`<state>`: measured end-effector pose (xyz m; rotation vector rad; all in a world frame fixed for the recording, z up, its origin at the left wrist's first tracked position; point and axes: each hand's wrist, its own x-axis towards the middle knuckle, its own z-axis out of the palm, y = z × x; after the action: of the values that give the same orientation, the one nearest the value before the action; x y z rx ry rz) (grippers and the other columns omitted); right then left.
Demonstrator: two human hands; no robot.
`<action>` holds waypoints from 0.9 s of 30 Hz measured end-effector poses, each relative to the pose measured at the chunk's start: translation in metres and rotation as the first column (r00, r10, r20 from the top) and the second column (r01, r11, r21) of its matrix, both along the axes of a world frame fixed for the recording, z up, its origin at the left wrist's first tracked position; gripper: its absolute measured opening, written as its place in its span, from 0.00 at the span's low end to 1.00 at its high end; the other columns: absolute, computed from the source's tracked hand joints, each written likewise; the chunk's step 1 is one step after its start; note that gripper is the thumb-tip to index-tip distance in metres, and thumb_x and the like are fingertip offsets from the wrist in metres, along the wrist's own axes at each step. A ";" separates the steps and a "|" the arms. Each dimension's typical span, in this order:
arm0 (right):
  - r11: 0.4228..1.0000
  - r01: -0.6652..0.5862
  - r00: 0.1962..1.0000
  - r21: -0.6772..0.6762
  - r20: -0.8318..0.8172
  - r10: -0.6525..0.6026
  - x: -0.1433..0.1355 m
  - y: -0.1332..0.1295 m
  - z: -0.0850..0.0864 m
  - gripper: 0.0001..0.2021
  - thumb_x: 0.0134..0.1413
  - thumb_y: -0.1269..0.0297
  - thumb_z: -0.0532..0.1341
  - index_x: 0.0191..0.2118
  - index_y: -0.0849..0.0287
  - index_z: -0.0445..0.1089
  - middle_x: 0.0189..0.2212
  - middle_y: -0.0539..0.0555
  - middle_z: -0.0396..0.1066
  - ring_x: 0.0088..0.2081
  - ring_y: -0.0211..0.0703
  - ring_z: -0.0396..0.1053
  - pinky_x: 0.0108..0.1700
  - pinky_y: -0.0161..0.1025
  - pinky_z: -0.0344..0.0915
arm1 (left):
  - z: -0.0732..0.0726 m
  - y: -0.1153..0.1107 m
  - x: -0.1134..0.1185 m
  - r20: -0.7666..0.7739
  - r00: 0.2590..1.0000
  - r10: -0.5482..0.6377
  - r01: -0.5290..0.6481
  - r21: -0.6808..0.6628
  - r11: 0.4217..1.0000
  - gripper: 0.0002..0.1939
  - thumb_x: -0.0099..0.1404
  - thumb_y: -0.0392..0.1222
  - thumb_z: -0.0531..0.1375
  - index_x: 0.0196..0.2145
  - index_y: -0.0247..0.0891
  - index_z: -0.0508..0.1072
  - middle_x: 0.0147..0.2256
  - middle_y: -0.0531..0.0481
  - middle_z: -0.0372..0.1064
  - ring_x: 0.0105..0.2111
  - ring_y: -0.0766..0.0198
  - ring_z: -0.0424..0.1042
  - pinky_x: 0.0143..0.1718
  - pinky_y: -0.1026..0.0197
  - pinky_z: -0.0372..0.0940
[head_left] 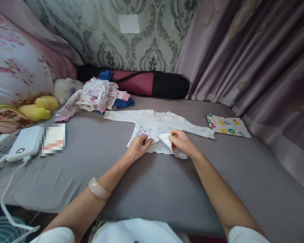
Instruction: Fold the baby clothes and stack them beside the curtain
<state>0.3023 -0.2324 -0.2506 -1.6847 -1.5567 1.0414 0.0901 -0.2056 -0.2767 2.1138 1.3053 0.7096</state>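
Observation:
A small white long-sleeved baby shirt (152, 122) lies spread on the grey bed sheet, its sleeves stretched out to both sides. A bear print shows on its left front. My left hand (138, 147) is closed on the front of the shirt near its middle opening, fingers pinching the cloth. With a pinch, my right hand (183, 142) holds the other front edge lifted, so that part of the lower hem folds up and its inner side shows. Cloth between the fingertips is partly hidden.
Crumpled baby clothes (97, 92) lie at the back left before a long black and maroon bag (139, 82). A folded letter-print cloth (229, 126) rests at right. A white power bank (24, 143) with a cable, and plush toys (38, 108), are at left.

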 end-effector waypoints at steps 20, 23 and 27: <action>0.996 -0.062 0.940 0.069 0.340 0.035 0.057 -0.047 0.017 0.13 0.54 0.65 0.55 0.45 0.58 0.67 0.35 0.51 0.72 0.31 0.37 0.68 0.34 0.33 0.62 | 0.019 0.015 -0.080 -0.225 0.966 -0.127 0.134 0.018 0.991 0.29 0.56 0.42 0.55 0.56 0.36 0.65 0.47 0.42 0.65 0.44 0.55 0.68 0.44 0.55 0.64; 0.996 -0.060 0.931 -0.069 0.357 0.081 0.065 -0.077 0.000 0.23 0.52 0.65 0.57 0.55 0.57 0.59 0.38 0.52 0.70 0.29 0.35 0.67 0.33 0.33 0.63 | 0.006 0.014 -0.104 -0.215 0.973 -0.083 0.060 -0.109 0.992 0.34 0.56 0.51 0.58 0.58 0.36 0.60 0.42 0.45 0.67 0.38 0.58 0.68 0.40 0.57 0.65; 0.999 0.046 0.873 0.003 0.486 -0.042 0.051 -0.098 -0.019 0.29 0.53 0.62 0.57 0.60 0.58 0.54 0.41 0.54 0.70 0.33 0.39 0.68 0.36 0.35 0.62 | -0.005 0.004 -0.101 -0.148 0.988 -0.043 0.015 -0.185 0.983 0.29 0.57 0.55 0.58 0.52 0.36 0.65 0.34 0.50 0.68 0.30 0.64 0.66 0.31 0.62 0.62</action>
<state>0.3531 -0.3302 -0.2693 -2.0902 -1.8057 0.6202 -0.0111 -0.2019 -0.2815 2.0650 1.3605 0.4055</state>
